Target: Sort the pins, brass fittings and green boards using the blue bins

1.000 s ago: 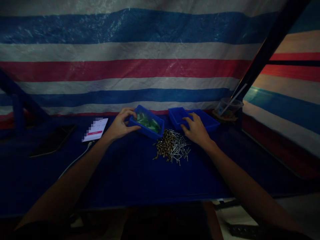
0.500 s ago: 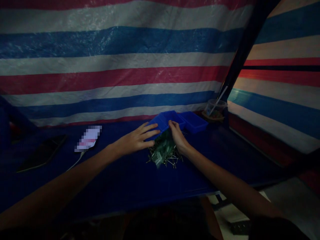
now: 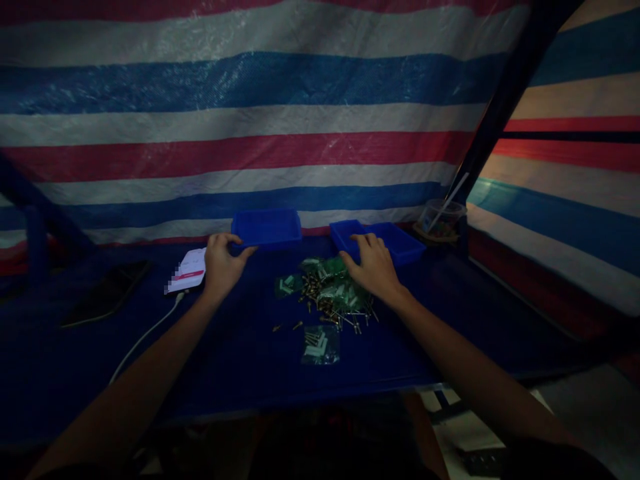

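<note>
Now the left hand [image 3: 223, 263] is pinching the near left corner of a rectangular blue plastic tray [image 3: 270, 230], fingers closed on its rim. The right hand [image 3: 373, 265] is resting on the near corner of a second blue plastic tray [image 3: 395, 241], fingers spread and gripping nothing. Between the hands, a heap of small metal screws and green packets [image 3: 330, 293] is lying on the dark blue tabletop [image 3: 240, 360].

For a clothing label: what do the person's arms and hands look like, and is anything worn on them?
The left forearm and right forearm are bare; near the frame's lower edge a dark patch, perhaps a sleeve, begins. The left hand and right hand have no gloves, and no watch or ring shows in this dim light.
</note>
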{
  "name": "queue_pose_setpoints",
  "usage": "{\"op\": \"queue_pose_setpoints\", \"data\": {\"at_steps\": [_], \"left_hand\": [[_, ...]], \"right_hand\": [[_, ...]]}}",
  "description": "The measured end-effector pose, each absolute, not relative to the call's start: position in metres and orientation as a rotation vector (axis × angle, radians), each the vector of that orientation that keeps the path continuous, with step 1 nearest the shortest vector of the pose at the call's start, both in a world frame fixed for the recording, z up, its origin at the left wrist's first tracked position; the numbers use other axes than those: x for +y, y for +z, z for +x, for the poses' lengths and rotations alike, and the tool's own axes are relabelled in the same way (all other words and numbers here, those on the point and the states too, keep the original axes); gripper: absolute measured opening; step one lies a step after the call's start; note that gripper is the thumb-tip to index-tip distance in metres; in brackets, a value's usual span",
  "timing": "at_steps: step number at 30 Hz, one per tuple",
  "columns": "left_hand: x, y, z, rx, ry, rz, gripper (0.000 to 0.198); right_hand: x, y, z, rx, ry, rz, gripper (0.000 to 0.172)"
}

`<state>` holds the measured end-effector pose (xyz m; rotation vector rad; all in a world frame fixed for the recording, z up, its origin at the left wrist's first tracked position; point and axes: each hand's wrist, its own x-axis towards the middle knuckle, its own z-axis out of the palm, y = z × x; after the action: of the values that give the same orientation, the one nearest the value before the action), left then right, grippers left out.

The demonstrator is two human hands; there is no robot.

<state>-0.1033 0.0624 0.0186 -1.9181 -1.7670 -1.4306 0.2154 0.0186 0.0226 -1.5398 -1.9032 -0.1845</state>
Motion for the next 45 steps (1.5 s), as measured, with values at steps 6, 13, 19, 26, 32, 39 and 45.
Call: {"op": "queue_pose_setpoints", "data": {"at_steps": [6, 13, 19, 26, 32, 39, 45], "left_hand": [[0.069, 0.001, -0.118, -2.115, -0.872, -2.081, 0.033], [0.057, 0.017, -0.086, -1.663, -0.586, -2.150, 0.032], [0.088, 0.013, -0.066, -1.726, -0.454, -2.307, 0.040], [0.125, 0.014, -0.072, -1.687, -0.441, -2.387, 0.034], [0.122, 0.024, -0.083, -1.530, -0.346, -2.441, 0.030], [0.122, 0.017, -0.050, -1.557, -0.340, -2.456, 0.031], [0.094, 0.025, 0.007, -1.285, -0.802, -2.537, 0.042]], "right_hand": [[0.055, 0.012, 0.232, -2.054, -0.272, -1.647, 0.053], [0.067, 0.020, 0.238, -2.329, -0.229, -1.604, 0.026], [0.080, 0.021, 0.251, -2.371, -0.237, -1.629, 0.027], [0.100, 0.017, 0.268, -2.188, -0.375, -1.778, 0.034], [0.093, 0.013, 0.265, -2.182, -0.298, -1.804, 0.040], [0.091, 0.018, 0.275, -2.265, -0.289, -1.715, 0.035], [0.084, 0.021, 0.283, -2.168, -0.274, -1.621, 0.064]]}}
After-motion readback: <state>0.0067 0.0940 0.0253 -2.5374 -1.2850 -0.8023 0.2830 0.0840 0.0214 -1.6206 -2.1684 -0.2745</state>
